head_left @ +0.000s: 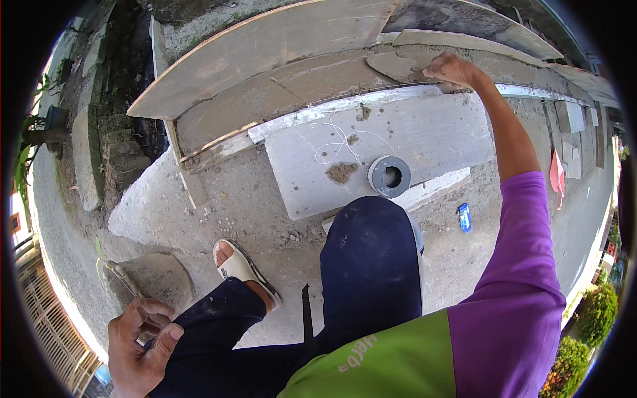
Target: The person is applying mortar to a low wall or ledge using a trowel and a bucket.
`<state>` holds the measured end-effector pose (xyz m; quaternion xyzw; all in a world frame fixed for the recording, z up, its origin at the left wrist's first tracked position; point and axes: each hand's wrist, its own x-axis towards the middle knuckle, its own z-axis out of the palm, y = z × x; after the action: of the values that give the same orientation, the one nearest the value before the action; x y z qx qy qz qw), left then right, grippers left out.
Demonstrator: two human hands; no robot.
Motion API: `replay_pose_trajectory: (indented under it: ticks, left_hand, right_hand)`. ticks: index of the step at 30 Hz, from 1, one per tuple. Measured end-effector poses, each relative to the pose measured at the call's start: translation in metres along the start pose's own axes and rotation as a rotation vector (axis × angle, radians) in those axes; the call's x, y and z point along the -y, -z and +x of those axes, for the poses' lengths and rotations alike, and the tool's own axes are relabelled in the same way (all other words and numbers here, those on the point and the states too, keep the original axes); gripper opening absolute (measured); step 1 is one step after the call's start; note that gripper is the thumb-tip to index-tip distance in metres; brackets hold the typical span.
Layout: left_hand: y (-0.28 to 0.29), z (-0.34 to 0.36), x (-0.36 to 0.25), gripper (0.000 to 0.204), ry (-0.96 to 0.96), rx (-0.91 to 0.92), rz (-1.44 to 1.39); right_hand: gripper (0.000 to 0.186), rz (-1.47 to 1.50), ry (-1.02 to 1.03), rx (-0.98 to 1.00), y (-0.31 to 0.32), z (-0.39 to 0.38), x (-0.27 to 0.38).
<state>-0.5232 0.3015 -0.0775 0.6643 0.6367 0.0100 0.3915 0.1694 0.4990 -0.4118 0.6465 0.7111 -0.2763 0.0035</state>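
My right hand [452,70] reaches far forward, its fingers closed round the handle of a trowel. The trowel's blade [393,67] is coated grey and lies flat on wet mortar [318,81]. This mortar fills a long strip between an upright board [265,50] and a pale edging strip [345,101]. My left hand [142,345] is beside my left knee, fingers loosely curled with the thumb apart, and nothing shows in it.
A grey flat board [424,132] lies before me, bearing a roll of string [389,176] and a mortar clump [342,172]. A small blue packet [464,217] lies to its right. Near my left hand is a round grey container or slab [159,282]; an open ditch [142,86] runs at far left.
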Motion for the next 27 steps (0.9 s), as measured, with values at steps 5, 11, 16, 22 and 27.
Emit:
replay_pose_trajectory:
  ticks: [5,11,16,22,27]
  left_hand:
    - [-0.001,0.007,-0.002,0.032,0.009,0.046,-0.014]
    - [-0.003,0.011,-0.005,0.029,0.028,0.047,0.0]
    - [0.0,0.005,-0.011,0.029,0.088,0.035,-0.014]
    - [0.0,0.001,-0.01,0.03,0.05,0.04,-0.037]
    - [0.004,0.01,-0.009,0.027,-0.028,0.064,0.037]
  right_hand:
    - [0.049,0.188,-0.129,0.174,-0.018,0.026,0.153]
    - [0.049,0.193,-0.247,0.112,-0.013,0.031,0.083]
    - [0.045,0.23,-0.444,0.114,0.016,-0.004,0.036]
    - [0.04,0.102,-0.42,0.05,0.043,-0.022,0.032]
    - [0.035,0.137,-0.401,0.077,0.031,-0.022,0.039]
